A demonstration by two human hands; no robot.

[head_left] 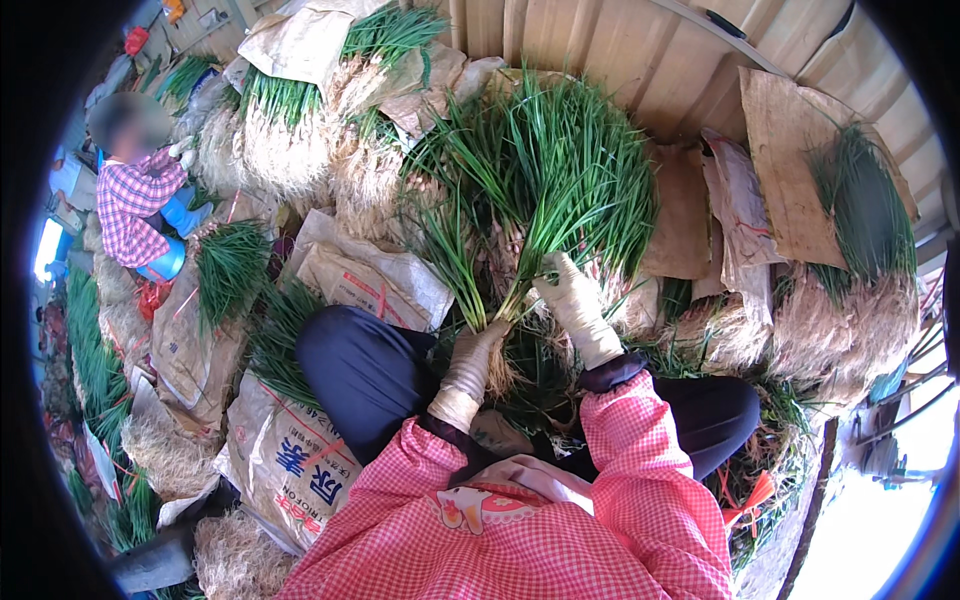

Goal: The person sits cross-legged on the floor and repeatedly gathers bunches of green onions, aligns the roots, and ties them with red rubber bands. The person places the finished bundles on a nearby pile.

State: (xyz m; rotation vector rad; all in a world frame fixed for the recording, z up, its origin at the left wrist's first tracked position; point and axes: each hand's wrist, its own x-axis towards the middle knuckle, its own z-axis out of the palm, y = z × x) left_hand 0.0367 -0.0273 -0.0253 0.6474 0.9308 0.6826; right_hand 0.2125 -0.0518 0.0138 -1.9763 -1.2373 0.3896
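My left hand [470, 368], in a pale glove, is wrapped round a small bunch of scallions [516, 296] low on their stems. Their green leaves fan up and away from me, and the pale roots hang below the fist. Just to the right and a little farther off, my gloved right hand [577, 308] has its fingers curled in at the stalks beside the same bunch. Its fingertips are partly hidden among the stalks. Right behind both hands stands a large heap of scallions [590, 160], leaves up.
More scallions with pale roots [285, 140] are stacked at the back left, some under sacking. A printed woven sack [290, 465] lies by my left knee. Brown sheets [785, 170] and another scallion stack [865, 220] stand right. A person [140, 195] sits far left. Metal wall [590, 45] behind.
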